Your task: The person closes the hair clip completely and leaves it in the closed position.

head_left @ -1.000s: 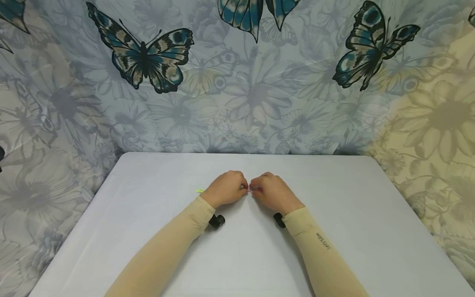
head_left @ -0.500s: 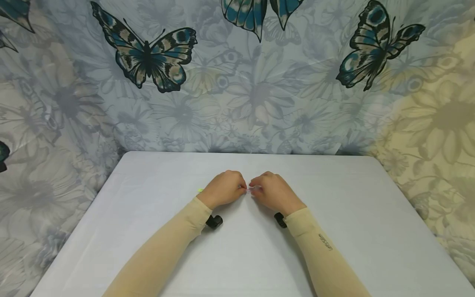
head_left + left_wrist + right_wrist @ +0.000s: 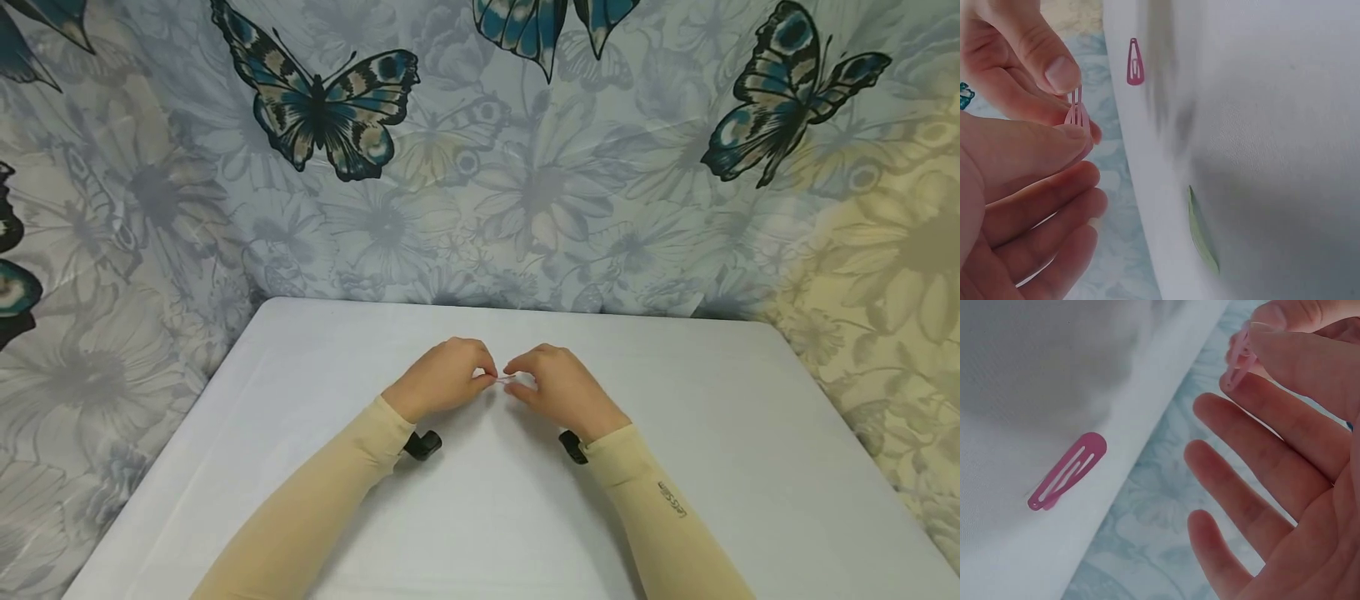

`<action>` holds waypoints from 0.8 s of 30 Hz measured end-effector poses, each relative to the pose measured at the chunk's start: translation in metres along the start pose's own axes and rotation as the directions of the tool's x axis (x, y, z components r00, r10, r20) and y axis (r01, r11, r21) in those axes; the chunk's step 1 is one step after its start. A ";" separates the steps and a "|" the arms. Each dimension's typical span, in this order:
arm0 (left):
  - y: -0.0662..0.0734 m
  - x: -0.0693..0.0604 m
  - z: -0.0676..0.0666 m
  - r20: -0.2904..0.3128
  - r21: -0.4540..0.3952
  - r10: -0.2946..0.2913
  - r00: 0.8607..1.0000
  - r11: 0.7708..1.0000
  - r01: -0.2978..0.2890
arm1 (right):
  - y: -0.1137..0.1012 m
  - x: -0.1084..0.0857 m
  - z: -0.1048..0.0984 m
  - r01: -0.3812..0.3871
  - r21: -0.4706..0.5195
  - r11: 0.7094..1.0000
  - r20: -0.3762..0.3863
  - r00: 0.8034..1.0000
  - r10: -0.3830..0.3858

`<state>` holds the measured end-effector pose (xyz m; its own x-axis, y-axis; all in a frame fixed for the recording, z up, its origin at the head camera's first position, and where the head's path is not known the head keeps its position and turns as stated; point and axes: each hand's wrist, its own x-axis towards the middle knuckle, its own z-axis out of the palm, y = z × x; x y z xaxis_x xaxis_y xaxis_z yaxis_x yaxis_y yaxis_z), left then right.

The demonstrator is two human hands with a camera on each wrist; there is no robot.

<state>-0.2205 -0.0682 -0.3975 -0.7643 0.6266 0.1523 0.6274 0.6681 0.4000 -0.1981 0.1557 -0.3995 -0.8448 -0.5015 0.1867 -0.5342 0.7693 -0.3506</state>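
Observation:
A light pink snap hair clip point(image 3: 1077, 119) is pinched between the thumb and index finger of my left hand point(image 3: 442, 379), its other fingers loosely extended. Facing it, my right hand point(image 3: 566, 390) has thumb and index finger parted around the clip's free narrow end. In the right wrist view, that end of the light pink clip point(image 3: 1232, 378) lies by the right index fingertip, and the other fingers are stretched out. A darker pink hair clip point(image 3: 1066, 472) rests on the white table point(image 3: 480, 508). A green hair clip point(image 3: 1200, 234), seen nearly edge-on, lies there too.
Behind the table's far edge hangs a flowered cloth point(image 3: 540, 200) with large butterflies. Black wrist cameras, the left camera point(image 3: 422, 445) and the right camera point(image 3: 573, 447), sit under the cuffs. In the head view the hands hide the table clips.
The right thumb and index finger have spread apart around the clip. My left hand has shifted slightly left, and the green clip is now hidden in the head view. The head view has turned slightly.

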 end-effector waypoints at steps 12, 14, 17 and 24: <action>0.003 0.000 -0.004 0.000 -0.035 0.047 0.999 0.998 -0.047 | 0.001 0.000 0.000 0.049 0.003 0.999 -0.050 0.998 -0.048; 0.004 0.000 -0.004 -0.005 -0.039 0.042 0.999 0.998 -0.042 | 0.001 0.000 0.000 0.062 0.002 0.998 -0.064 0.996 -0.062; 0.004 0.000 -0.004 -0.013 -0.040 0.040 0.999 0.998 -0.040 | 0.002 0.000 0.000 0.076 -0.005 0.997 -0.083 0.994 -0.076; 0.006 0.000 -0.002 -0.026 -0.026 0.053 0.998 0.998 -0.054 | 0.001 0.001 0.000 0.077 -0.032 0.997 -0.113 0.990 -0.080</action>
<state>-0.2175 -0.0650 -0.3932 -0.7333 0.6509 0.1964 0.6637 0.6227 0.4145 -0.1995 0.1558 -0.4000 -0.7973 -0.5136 0.3172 -0.5986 0.7404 -0.3058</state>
